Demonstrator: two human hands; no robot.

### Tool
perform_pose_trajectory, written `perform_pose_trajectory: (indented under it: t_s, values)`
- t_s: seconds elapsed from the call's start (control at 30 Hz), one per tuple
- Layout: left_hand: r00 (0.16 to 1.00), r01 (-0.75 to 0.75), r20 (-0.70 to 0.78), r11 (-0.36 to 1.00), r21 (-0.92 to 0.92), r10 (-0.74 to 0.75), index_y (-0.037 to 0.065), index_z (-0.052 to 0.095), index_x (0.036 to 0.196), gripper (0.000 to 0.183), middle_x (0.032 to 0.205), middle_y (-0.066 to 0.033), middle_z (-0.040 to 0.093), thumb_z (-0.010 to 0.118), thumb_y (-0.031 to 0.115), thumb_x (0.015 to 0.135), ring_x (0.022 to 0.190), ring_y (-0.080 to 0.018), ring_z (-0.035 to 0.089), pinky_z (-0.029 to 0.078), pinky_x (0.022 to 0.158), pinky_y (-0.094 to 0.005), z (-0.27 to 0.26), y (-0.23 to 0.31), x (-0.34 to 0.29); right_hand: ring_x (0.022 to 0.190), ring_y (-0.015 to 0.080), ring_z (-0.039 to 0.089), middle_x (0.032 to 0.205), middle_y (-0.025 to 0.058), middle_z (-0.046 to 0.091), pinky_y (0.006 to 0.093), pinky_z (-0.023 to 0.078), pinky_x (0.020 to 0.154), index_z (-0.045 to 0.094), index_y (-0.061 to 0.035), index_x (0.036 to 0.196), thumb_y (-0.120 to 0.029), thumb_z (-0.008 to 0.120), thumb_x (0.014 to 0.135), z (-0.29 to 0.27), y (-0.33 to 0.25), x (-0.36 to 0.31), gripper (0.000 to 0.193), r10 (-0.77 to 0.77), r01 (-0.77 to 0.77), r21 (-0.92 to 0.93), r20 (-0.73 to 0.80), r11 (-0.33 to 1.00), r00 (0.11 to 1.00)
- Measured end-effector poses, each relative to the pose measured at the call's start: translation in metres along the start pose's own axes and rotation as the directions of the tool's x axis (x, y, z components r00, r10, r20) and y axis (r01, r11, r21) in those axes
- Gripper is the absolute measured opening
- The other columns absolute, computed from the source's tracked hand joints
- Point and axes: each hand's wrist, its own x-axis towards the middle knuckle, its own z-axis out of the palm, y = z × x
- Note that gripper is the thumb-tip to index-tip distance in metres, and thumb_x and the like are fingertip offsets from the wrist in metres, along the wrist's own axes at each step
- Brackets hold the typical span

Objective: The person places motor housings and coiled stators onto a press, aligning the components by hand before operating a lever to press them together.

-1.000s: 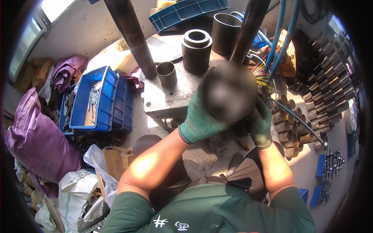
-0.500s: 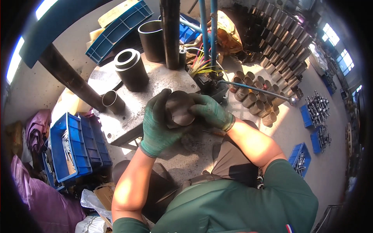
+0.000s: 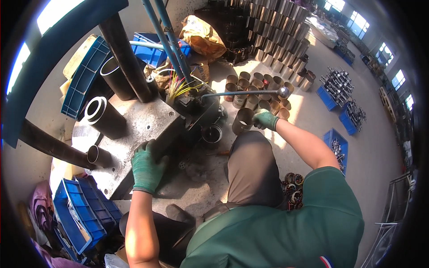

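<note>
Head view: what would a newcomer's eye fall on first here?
Probably the gloved right hand, just right of centre, gripping a metal tube at its rim. Next, the tall stack of metal tubes at the top and the ball-ended blue lever crossing in front of the floor tubes. At left, the gloved left hand rests on the edge of the steel table.

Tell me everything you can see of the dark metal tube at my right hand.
The dark brownish-grey hollow cylindrical metal tube has an open round mouth facing up and a pale bright patch. It's roughly upright beyond the dark-trousered right knee. The green-gloved right hand appears to grip its right edge. Whether its base touches anything is unclear.
</note>
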Motion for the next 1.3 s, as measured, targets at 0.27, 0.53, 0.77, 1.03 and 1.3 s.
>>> perform_pose_trajectory:
  t_s: [0.27,0.53,0.77,1.03,1.3]
  values:
    - [0.999,0.033,-0.014,0.981,0.192,-0.031,0.005,0.054,0.142,0.067,0.136,-0.0223,0.06,0.08,0.026,0.084,0.126,-0.0424,0.056,0.045,0.108,-0.054,0.018,0.002,-0.007,0.039,0.0186,0.046,0.056,0.0059,0.054,0.0341,0.035,0.038,0.06,-0.0131,0.076,-0.018,0.068,0.089,-0.063,0.183,0.061,0.016,0.404,-0.092,0.539,-0.497,0.837,0.768]
    - [0.977,-0.202,-0.021,0.953,0.226,0.212,0.0,0.049,0.143,0.064,0.14,-0.0271,0.056,0.073,0.021,0.087,0.127,-0.049,0.054,0.045,0.108,-0.0566,0.03,0.001,-0.009,0.053,0.0254,0.065,0.077,0.0115,0.071,0.0392,0.051,0.046,0.07,-0.0036,0.108,-0.011,0.067,0.092,-0.165,0.209,0.123,0.018,0.408,0.324,0.756,-0.601,0.568,0.687]
    - [0.968,-0.25,0.058,0.959,0.135,0.244,0.001,0.051,0.142,0.064,0.141,-0.0277,0.055,0.074,0.017,0.084,0.128,-0.0499,0.054,0.046,0.109,-0.0565,0.009,-0.002,-0.009,0.086,0.0262,0.075,0.103,0.0145,0.078,0.0387,0.06,0.081,0.075,0.0004,0.111,-0.014,0.07,0.09,-0.186,0.169,0.169,0.025,0.468,0.264,0.616,-0.759,0.743,0.453]
    - [0.969,-0.244,0.07,0.956,0.163,0.236,0.001,0.05,0.144,0.069,0.143,-0.0271,0.054,0.073,0.015,0.081,0.13,-0.0494,0.053,0.045,0.112,-0.0555,0.011,0.0,-0.007,0.091,0.0282,0.075,0.107,0.0164,0.077,0.0409,0.061,0.082,0.074,0.0051,0.116,-0.021,0.073,0.092,-0.231,0.203,0.214,0.035,0.597,0.265,0.707,-0.7,0.655,0.391]
    - [0.956,-0.289,-0.031,0.957,0.025,0.29,0.002,0.051,0.142,0.072,0.142,-0.0251,0.057,0.077,0.021,0.078,0.128,-0.0475,0.056,0.045,0.111,-0.0547,0.03,0.003,0.004,0.061,0.0239,0.065,0.078,0.0062,0.067,0.0378,0.053,0.053,0.068,-0.0073,0.093,-0.015,0.065,0.098,-0.261,0.265,0.175,0.009,0.33,0.58,0.669,-0.739,0.466,0.587]
